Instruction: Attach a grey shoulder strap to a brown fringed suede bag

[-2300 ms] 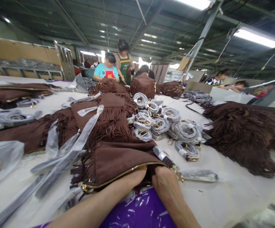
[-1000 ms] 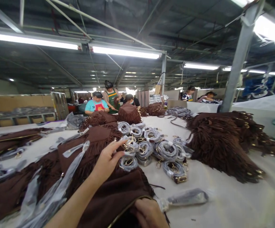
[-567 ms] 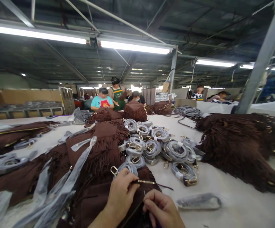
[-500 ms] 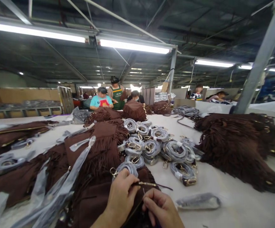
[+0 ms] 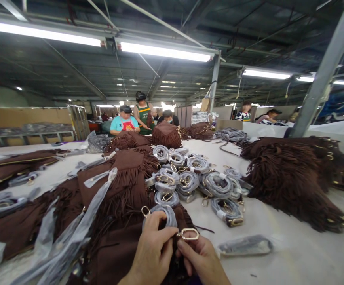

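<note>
My left hand [image 5: 152, 247] is closed, with thumb and fingertips pinched at the left end of a gold oval clasp [image 5: 189, 234]. A coiled strap in grey wrapping [image 5: 169, 217] shows just behind that hand, and a gold ring [image 5: 145, 211] sticks out at its left. My right hand [image 5: 201, 255] is also closed, its thumb and forefinger pressed together at the clasp's lower edge. Under both hands lies a dark brown fringed bag [image 5: 115, 253]. What the lower fingers touch is hidden.
Several wrapped strap coils [image 5: 219, 185] are heaped ahead on the white table [image 5: 302, 253]. Brown fringed bags [image 5: 281, 174] are piled right. A plastic-wrapped piece [image 5: 246, 245] lies nearby. Plastic-covered strips [image 5: 97, 202] cross more bags at left. Co-workers [image 5: 124, 120] are across the table.
The gold clasp has turned from edge-on to face the camera, showing its oval opening. Both hands stay close together, and the view has shifted slightly.
</note>
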A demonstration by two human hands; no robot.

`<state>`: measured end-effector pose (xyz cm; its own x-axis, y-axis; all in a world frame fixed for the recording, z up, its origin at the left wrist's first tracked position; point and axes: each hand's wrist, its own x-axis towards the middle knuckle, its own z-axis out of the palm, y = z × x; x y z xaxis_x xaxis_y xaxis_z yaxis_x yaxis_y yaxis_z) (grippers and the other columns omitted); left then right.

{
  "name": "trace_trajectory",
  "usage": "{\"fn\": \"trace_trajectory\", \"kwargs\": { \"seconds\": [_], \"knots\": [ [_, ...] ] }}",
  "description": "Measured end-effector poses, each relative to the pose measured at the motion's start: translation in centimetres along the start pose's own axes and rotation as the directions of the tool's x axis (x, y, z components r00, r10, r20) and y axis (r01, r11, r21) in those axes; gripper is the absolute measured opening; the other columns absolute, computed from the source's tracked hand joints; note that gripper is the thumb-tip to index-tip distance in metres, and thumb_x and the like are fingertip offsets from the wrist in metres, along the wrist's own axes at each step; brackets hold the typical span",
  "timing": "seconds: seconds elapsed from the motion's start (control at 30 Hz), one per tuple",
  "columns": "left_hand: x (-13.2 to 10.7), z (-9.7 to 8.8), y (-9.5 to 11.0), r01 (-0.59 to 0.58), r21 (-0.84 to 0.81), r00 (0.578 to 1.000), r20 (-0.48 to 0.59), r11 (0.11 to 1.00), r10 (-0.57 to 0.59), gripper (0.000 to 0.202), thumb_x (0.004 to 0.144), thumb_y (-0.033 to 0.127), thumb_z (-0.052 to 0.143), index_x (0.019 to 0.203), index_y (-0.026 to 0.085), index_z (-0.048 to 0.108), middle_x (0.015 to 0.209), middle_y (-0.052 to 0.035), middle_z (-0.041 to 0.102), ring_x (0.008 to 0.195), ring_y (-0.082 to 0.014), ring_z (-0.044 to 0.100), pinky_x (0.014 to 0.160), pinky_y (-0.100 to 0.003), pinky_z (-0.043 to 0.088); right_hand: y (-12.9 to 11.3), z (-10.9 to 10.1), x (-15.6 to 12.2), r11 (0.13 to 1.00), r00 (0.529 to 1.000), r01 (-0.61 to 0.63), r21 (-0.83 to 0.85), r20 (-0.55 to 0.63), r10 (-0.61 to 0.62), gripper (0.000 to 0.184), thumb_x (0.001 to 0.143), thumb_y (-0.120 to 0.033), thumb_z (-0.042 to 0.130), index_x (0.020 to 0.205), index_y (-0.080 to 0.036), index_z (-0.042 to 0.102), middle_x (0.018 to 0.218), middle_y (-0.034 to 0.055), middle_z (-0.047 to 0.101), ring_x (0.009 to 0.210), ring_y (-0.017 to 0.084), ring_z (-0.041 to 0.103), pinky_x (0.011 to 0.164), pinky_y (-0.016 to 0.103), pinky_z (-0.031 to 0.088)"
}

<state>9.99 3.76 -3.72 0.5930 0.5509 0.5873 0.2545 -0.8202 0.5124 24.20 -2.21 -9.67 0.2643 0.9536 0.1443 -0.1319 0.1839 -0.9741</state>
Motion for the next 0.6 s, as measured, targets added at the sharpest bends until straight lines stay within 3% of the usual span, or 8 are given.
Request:
{"fn": "trace_trajectory", "kwargs": {
  "seconds": [0.1,0.2,0.33,0.43,0.5,0.53,0.6],
  "knots": [
    [0.4,-0.1,0.8,0.070,-0.077,0.997,-0.011,0.995,-0.071,0.026,0.083,0.014,0.051,0.086,0.024,0.075,0.117,-0.0096,0.057,0.111,-0.0284,0.051,0.098,-0.044,0.041,0.1,0.1,0.1,0.999,1.000,0.002,-0.041,-0.017,-0.003,0.060,0.070,-0.074,0.071,0.068,-0.015,0.060,0.056,-0.0014,0.059,0.032,0.005,0.038,0.035,0.017,0.024],
    [1.1,0.5,1.0,0.207,-0.184,0.975,-0.039,0.961,-0.218,0.020,0.082,0.020,0.056,0.069,0.021,0.070,0.104,-0.0079,0.060,0.103,-0.0267,0.054,0.094,-0.042,0.043,0.1,0.2,0.3,0.998,0.999,-0.001,-0.069,-0.039,-0.002,0.059,0.072,-0.073,0.070,0.070,-0.015,0.062,0.058,-0.0015,0.059,0.033,0.005,0.038,0.035,0.018,0.025],
    [1.7,1.6,0.3,0.264,-0.320,0.946,-0.098,0.910,-0.309,0.016,0.075,0.016,0.055,0.060,0.019,0.061,0.091,-0.0050,0.060,0.093,-0.0228,0.057,0.088,-0.037,0.043,-0.3,0.3,-0.3,0.993,0.997,0.009,-0.117,-0.070,-0.017,0.056,0.075,-0.072,0.068,0.075,-0.016,0.064,0.052,-0.0041,0.054,0.037,0.009,0.042,0.039,0.020,0.031],
    [1.8,1.7,-0.3,0.288,-0.428,0.926,-0.104,0.857,-0.363,0.017,0.076,0.018,0.055,0.059,0.018,0.057,0.085,-0.0038,0.060,0.085,-0.0202,0.058,0.082,-0.033,0.043,-0.8,0.1,-1.8,0.939,0.967,0.124,-0.320,-0.173,-0.186,0.044,0.089,-0.063,0.059,0.090,-0.020,0.067,0.056,-0.0026,0.057,0.052,0.016,0.054,0.053,0.024,0.044],
    [1.7,1.6,-0.5,0.287,-0.461,0.923,-0.102,0.840,-0.371,0.018,0.078,0.019,0.055,0.060,0.018,0.056,0.082,-0.0034,0.059,0.082,-0.0192,0.057,0.079,-0.031,0.043,-1.2,-0.2,-3.0,0.828,0.908,0.234,-0.509,-0.190,-0.373,0.034,0.096,-0.053,0.052,0.094,-0.023,0.067,0.067,0.0014,0.063,0.062,0.019,0.059,0.063,0.026,0.048],
    [1.7,1.5,-0.4,0.272,-0.461,0.928,-0.105,0.845,-0.357,0.018,0.080,0.019,0.055,0.061,0.018,0.056,0.081,-0.0032,0.059,0.081,-0.0188,0.057,0.078,-0.030,0.043,-1.3,-0.3,-3.6,0.767,0.881,0.281,-0.577,-0.162,-0.444,0.029,0.098,-0.048,0.051,0.092,-0.024,0.067,0.072,0.0032,0.065,0.066,0.020,0.061,0.066,0.027,0.049],
    [1.5,1.2,-0.1,0.217,-0.441,0.950,-0.111,0.871,-0.293,0.019,0.083,0.019,0.053,0.064,0.018,0.055,0.078,-0.0028,0.058,0.079,-0.0180,0.056,0.075,-0.029,0.042,-1.7,-0.6,-4.4,0.691,0.872,0.363,-0.625,-0.034,-0.489,0.016,0.096,-0.036,0.055,0.091,-0.026,0.067,0.080,0.0050,0.067,0.071,0.021,0.062,0.068,0.027,0.052]
  ]
}}
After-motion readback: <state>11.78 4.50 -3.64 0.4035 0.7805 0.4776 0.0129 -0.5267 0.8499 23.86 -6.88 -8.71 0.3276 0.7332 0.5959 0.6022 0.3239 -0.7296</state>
